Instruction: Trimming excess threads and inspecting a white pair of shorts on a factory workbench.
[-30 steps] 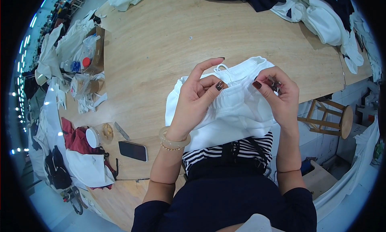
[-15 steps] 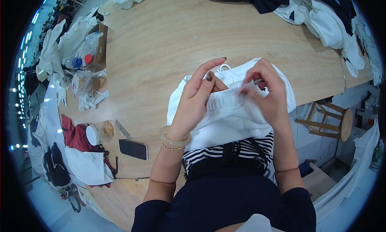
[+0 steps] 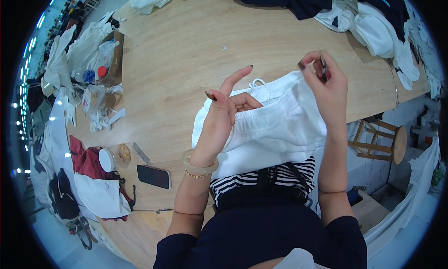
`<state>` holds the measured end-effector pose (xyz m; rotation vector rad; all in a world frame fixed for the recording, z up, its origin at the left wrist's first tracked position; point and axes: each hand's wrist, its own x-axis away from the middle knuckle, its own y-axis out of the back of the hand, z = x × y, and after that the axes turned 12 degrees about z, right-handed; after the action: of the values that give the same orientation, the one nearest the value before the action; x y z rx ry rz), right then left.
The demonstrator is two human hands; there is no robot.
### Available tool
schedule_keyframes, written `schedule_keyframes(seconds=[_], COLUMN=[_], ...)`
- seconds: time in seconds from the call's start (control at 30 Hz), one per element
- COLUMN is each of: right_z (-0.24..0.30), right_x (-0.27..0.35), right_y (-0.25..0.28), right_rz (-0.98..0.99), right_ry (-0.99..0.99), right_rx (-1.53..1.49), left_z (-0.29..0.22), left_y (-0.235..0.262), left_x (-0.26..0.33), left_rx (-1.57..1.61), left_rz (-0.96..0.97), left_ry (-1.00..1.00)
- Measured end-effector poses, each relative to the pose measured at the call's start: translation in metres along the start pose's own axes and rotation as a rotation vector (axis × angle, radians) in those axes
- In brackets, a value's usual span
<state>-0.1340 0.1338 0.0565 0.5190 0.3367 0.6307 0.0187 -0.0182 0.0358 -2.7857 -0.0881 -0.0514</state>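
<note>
A white garment [image 3: 275,143] with a gathered elastic waistband and a looped white drawstring [image 3: 259,84] lies over my lap and the table's near edge. My left hand [image 3: 221,117] holds its waistband, the lower fingers hooked inside the opening while thumb and index finger point away from the cloth. Up at the garment's far right corner, my right hand [image 3: 329,80] is closed round small thread snips [image 3: 323,66] with dark blades and a bit of red. Its thumb and index finger are bent close together above the cloth; whether they pinch a thread cannot be made out.
On the wooden table [image 3: 177,50], a dark phone [image 3: 154,176], a grey utility knife [image 3: 141,152] and a white-lidded jar [image 3: 107,160] lie left. Beyond stands a cardboard box [image 3: 116,59] with bottles. White and navy clothes [image 3: 373,29] are piled far right. A wooden stool [image 3: 399,144] stands right.
My right hand has moved up and right, away from the waistband's middle, and the snips show more clearly. My left thumb has lifted away from the index finger; the waistband opening is wider.
</note>
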Motion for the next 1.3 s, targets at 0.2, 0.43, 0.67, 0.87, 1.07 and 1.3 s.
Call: schedule_keyframes(seconds=[0.2, 0.43, 0.67, 0.87, 1.07, 1.3], right_z=[0.004, 0.021, -0.004, 0.011, -0.008, -0.024], right_x=[0.012, 0.023, 0.011, 0.032, 0.014, 0.013], right_y=[-0.030, -0.011, -0.015, -0.031, -0.003, -0.017], right_rz=[0.176, 0.439, 0.050, 0.426, 0.249, 0.293], right_ry=[0.026, 0.208, 0.233, 0.390, 0.193, 0.033], right_rx=[0.028, -0.177, -0.190, 0.015, -0.398, -0.566], left_z=[0.000, 0.002, 0.003, 0.007, 0.002, 0.003], left_y=[0.001, 0.005, 0.001, 0.007, 0.004, 0.011], left_x=[-0.001, 0.000, -0.001, 0.001, 0.002, 0.001], left_rx=[0.001, 0.040, 0.044, 0.058, 0.055, 0.052], left_rz=[0.013, 0.037, 0.034, 0.033, 0.026, 0.002], left_ry=[-0.017, -0.022, -0.019, -0.039, 0.003, 0.006])
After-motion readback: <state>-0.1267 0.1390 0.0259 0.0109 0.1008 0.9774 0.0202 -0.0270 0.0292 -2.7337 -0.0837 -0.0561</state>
